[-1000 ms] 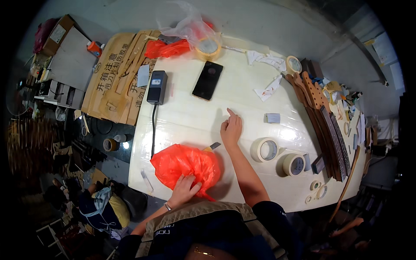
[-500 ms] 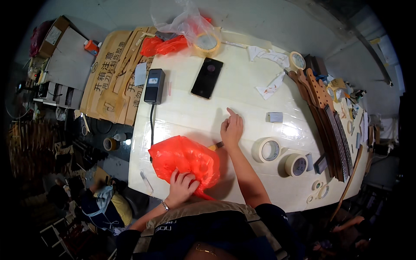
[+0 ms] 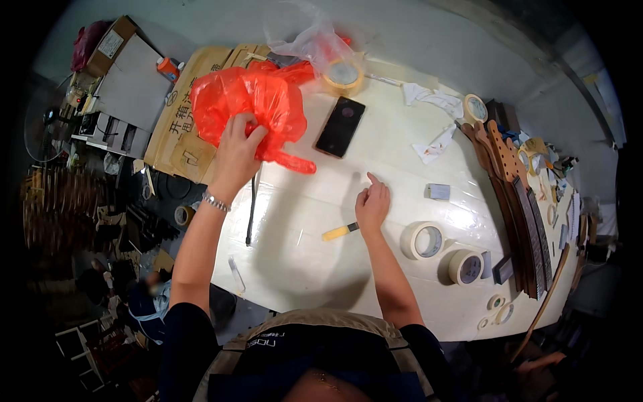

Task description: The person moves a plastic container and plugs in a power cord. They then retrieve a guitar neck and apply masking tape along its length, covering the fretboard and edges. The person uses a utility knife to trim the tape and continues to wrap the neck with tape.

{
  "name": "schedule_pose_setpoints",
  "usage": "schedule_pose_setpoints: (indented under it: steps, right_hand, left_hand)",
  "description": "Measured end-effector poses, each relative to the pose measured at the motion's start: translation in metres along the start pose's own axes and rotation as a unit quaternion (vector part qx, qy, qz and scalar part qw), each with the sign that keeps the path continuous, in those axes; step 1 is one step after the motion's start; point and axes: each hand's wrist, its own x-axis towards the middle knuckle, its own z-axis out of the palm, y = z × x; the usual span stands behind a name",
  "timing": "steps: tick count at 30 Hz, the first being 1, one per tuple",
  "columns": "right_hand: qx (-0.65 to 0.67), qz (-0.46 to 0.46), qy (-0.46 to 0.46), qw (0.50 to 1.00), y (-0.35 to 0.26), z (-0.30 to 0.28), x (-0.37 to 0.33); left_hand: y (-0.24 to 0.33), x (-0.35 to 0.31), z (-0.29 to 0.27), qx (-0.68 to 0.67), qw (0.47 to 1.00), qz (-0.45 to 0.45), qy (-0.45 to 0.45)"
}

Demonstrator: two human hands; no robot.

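A puffed-out red plastic bag (image 3: 278,107) hangs from my left hand (image 3: 236,151), whose fingers are closed on its gathered part. The bag is held over the far left of the table and hides the black box-shaped device there; only its cable (image 3: 252,214) shows. My right hand (image 3: 372,206) is near the middle of the table, index finger stretched forward and the other fingers loosely bent, with nothing in it. Beside its wrist lies a short tool with a yellow part and a dark part (image 3: 340,232). A black phone (image 3: 340,127) lies beyond, to the right of the bag.
Masking tape rolls (image 3: 423,241) and a small grey block (image 3: 439,192) lie to the right. Several wooden guitar necks (image 3: 512,214) line the table's right side. Crumpled white paper (image 3: 432,97) and a clear bag (image 3: 305,37) are at the back. Flattened cardboard (image 3: 184,137) stands left.
My left hand has lifted the red bag from the near left and carried it forward to the far left. The yellow-and-dark tool is now uncovered. My right hand stays near its place.
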Motion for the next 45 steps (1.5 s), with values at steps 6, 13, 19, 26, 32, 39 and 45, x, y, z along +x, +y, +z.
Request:
schedule_pose_setpoints:
  steps: [6,13,19,26,32,39,45]
  right_hand:
    - [0.004,0.006,-0.006,1.0,0.001,-0.004,0.001]
    - [0.025,-0.017,-0.005,1.0,-0.001,-0.001,-0.003]
    - [0.228,0.058,-0.008,0.972,0.011,-0.008,-0.006]
    - [0.365,0.018,-0.035,0.93,-0.036,-0.119,-0.081]
    - [0.529,0.308,-0.244,0.752,-0.008,-0.234,-0.292]
    - [0.349,0.766,-0.004,0.54,-0.066,-0.232,-0.496]
    - [0.425,0.754,0.151,0.478,-0.115,-0.254,-0.486]
  left_hand:
    - [-0.028,0.082,0.069,0.019,0.998,0.045,-0.048]
    - [-0.045,0.081,0.108,0.039,0.974,0.011,-0.223]
    - [0.026,0.012,0.037,0.026,0.995,0.028,-0.091]
    - [0.12,-0.126,-0.001,-0.204,0.932,0.06,-0.292]
    - [0.192,-0.167,0.004,-0.355,0.792,0.212,-0.449]
    - [0.269,-0.223,0.021,-0.335,0.603,0.407,-0.598]
    - [0.317,-0.282,0.049,-0.394,0.45,0.384,-0.703]
